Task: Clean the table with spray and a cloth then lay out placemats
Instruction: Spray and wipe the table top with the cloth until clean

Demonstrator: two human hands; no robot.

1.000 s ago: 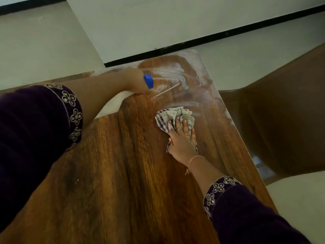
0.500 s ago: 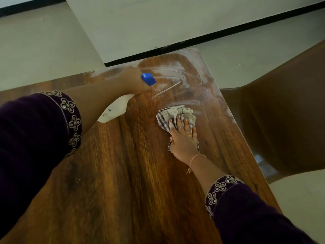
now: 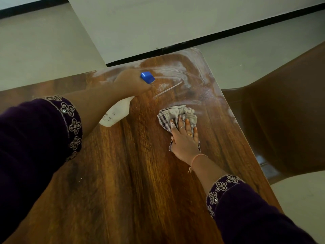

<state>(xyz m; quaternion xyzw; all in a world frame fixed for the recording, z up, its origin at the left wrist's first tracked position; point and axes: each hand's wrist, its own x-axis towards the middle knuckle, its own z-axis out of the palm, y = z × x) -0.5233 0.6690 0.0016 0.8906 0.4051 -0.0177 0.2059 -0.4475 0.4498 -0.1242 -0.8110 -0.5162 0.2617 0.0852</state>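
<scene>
My left hand (image 3: 131, 83) grips a white spray bottle (image 3: 116, 112) with a blue nozzle (image 3: 147, 77), held tilted above the far part of the wooden table (image 3: 133, 173), nozzle pointing right. My right hand (image 3: 183, 138) lies flat, fingers spread, pressing a crumpled checked cloth (image 3: 177, 114) onto the table to the right of the bottle. Pale wet streaks (image 3: 177, 76) curve across the far corner beyond the cloth. No placemats are in view.
A brown chair (image 3: 284, 120) stands against the table's right edge. Pale floor tiles with a black line (image 3: 211, 37) lie beyond the far edge. The table's right edge runs close to the cloth.
The bottle has tipped so more of its white body shows below my left hand, and the nozzle has swung rightward. My right hand and the cloth have barely shifted.
</scene>
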